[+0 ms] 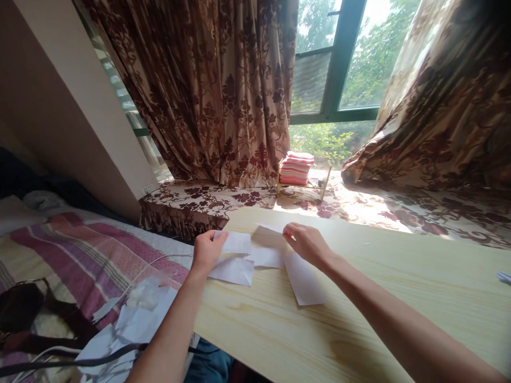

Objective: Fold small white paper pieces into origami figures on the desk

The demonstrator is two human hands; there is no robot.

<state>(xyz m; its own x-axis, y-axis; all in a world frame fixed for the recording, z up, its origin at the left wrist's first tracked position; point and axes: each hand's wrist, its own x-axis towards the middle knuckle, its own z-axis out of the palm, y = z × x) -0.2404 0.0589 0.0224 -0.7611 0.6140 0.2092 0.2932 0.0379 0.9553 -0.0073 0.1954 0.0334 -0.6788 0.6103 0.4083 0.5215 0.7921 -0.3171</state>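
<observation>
Several white paper pieces lie on a light wooden board (359, 298). My left hand (206, 251) is closed, pinching one paper piece (236, 242) at the board's left end. My right hand (307, 243) is closed too, its fingertips gripping the upper edge of a folded paper sheet (268, 239) in the middle. Another white piece (233, 271) lies under my left hand, and a long strip (303, 282) lies below my right wrist.
A bed with a striped blanket (80, 250) is at the left, with crumpled paper scraps (136, 314), cables and a dark bag on it. A stack of pink cloths (295, 167) stands on a small rack on the patterned window seat. Curtains frame the window behind.
</observation>
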